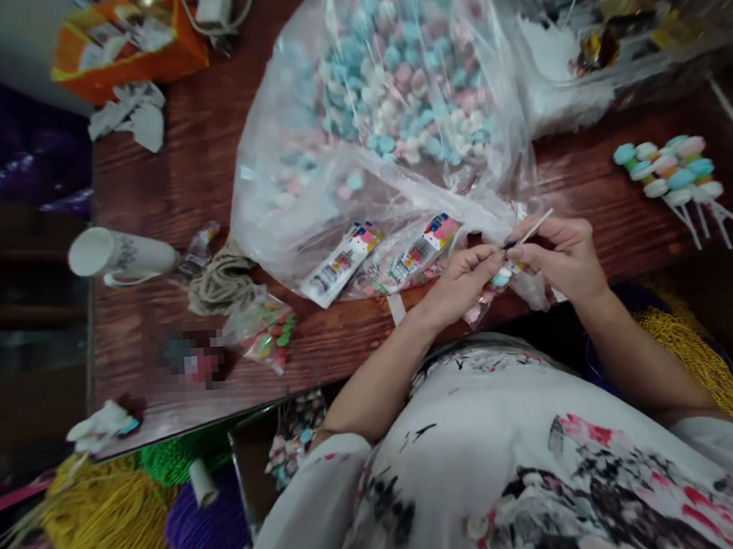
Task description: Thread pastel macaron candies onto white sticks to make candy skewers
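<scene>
Both my hands meet close together at the table's front edge, fingers pinched. My right hand (pixel 565 254) grips a thin white stick (pixel 537 223) that points up and to the right. The fingertips of my left hand (pixel 466 278) are closed at the stick's lower end, on something small and dark that I cannot make out. Just under the fingers show pale blue and white candies (pixel 501 278) in clear plastic. Beyond my hands lies a big clear bag (pixel 262 190) of pink, blue and white candies. Printed packets (pixel 335 270) rest at its near side.
Finished candy skewers (pixel 670 169) on white sticks lie at the right. To the left are a white mug (pixel 135 254), a coil of rope (pixel 221 279) and a small candy bag (pixel 267 326). An orange box (pixel 136 61) stands at the back left.
</scene>
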Demonstrator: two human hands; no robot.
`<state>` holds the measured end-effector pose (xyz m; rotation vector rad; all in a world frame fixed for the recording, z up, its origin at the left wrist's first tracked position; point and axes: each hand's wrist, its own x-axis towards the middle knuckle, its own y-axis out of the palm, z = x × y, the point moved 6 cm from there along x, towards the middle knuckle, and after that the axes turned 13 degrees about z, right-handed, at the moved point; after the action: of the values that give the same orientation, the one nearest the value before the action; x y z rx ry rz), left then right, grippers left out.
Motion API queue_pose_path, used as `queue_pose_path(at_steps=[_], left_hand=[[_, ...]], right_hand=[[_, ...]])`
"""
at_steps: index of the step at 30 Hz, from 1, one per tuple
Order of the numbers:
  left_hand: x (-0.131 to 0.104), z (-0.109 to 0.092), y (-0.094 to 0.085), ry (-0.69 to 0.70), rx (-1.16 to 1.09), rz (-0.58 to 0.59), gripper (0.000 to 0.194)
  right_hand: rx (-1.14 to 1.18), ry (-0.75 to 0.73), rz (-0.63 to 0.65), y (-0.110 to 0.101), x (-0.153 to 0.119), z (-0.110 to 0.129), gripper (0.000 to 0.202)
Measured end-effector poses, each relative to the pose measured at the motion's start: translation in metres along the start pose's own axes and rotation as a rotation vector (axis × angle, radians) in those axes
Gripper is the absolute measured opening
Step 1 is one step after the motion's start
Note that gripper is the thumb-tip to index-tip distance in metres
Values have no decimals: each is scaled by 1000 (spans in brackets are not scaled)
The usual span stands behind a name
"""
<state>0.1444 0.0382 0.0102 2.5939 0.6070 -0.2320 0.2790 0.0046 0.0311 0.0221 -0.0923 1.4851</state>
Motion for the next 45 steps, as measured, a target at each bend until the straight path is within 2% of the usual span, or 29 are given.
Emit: queue_pose_path(at_steps=[3,6,9,11,13,15,16,18,22,25,27,30,32,33,35,37,39,41,43,45], left_hand=[[3,-3,1,-52,-41,129,44],[3,-2,3,-103,-74,191,40],[4,5,2,-117,-134,187,35],[4,13,1,-124,-185,180,34],[3,20,1,-147,-222,189,34],[0,27,4,-203,-207,244,33],[-2,29,7,-236,-180,288,33],[-7,31,12,-301,-113,391,34],[-20,33,16,-430,79,611,39],[-28,30,20,-418,370,736,38],[-29,25,23,-300,729,674,34],[-32,13,31,-94,1346,383,28],[-35,10,36,-29,1553,248,28],[-37,10,36,-23,1566,214,29],[-38,13,29,-57,1414,186,30],[-39,20,17,-150,1058,217,29],[-44,31,11,-287,609,322,27],[-53,40,12,-422,250,432,28],[-63,42,15,-480,111,522,31],[-68,38,14,-405,231,526,31]], right_hand=[[58,44,45,-2,8,-8,30],[18,12,61,-4,15,-12,37],[-153,-158,-77,-17,11,-4,40],[-411,-330,-152,-23,-2,12,47],[-792,-519,-66,-14,-19,27,52],[-1131,-654,143,5,-37,29,47],[-1224,-684,232,11,-45,27,43],[-1258,-679,323,19,-56,22,32],[-1152,-633,367,26,-70,17,22],[-1088,-555,383,31,-75,15,21],[-1032,-431,377,32,-76,11,19],[-816,-175,340,27,-74,-3,22],[-679,-56,318,25,-75,-11,25],[-679,-41,294,24,-76,-12,23],[-822,-100,217,25,-81,-4,14],[-1006,-225,179,30,-86,7,21],[-1052,-362,242,38,-91,16,35],[-1004,-496,328,46,-94,22,37],[-984,-612,401,54,-94,26,33],[-1035,-623,471,62,-89,24,24]])
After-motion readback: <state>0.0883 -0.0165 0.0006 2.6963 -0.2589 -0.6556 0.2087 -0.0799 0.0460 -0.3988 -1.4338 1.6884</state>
